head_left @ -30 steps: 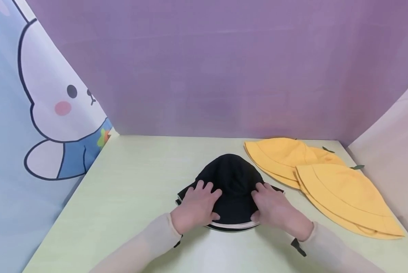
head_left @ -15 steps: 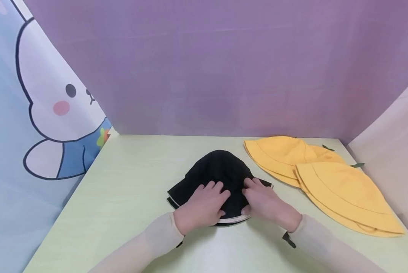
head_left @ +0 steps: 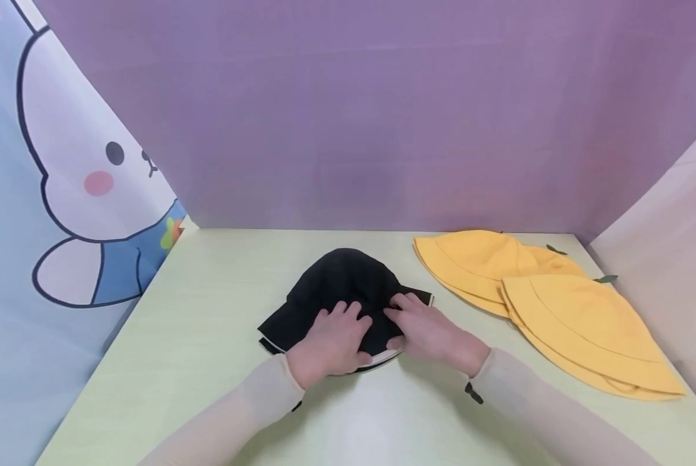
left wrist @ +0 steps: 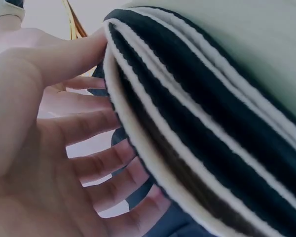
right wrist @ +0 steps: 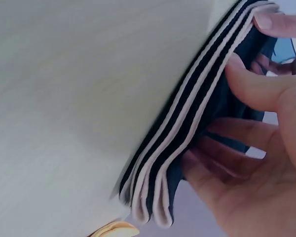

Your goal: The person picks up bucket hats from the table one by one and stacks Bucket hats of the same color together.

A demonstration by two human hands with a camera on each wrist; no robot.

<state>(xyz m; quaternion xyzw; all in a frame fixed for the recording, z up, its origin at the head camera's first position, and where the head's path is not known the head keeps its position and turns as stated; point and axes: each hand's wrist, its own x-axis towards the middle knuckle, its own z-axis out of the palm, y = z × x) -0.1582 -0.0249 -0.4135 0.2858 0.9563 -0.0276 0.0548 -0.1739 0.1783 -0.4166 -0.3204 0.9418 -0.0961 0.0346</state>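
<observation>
Black bucket hats (head_left: 342, 275) with pale-edged brims lie in a layered stack near the middle of the table. My left hand (head_left: 333, 340) holds the near left part of the brim, thumb at its edge and fingers spread over the cloth. On the right side, my right hand (head_left: 429, 330) grips the brim with bent fingers. Several brim layers (left wrist: 187, 108) lie one over another in the left wrist view. In the right wrist view, the folded brims (right wrist: 187, 108) run past the right thumb (right wrist: 251, 89), and the left thumb (right wrist: 283, 24) presses the same edge farther up.
Yellow hats (head_left: 592, 336) with small green leaves (head_left: 606, 279) lie overlapping on the right of the pale green table (head_left: 219, 278). A purple backdrop (head_left: 348, 116) stands behind, with a rabbit-print cloth (head_left: 79, 194) at left and a pale cloth (head_left: 674, 233) at right.
Both hands have moved the black hats leftward and slightly away over the table, turning them a little. The yellow hats have stayed in place.
</observation>
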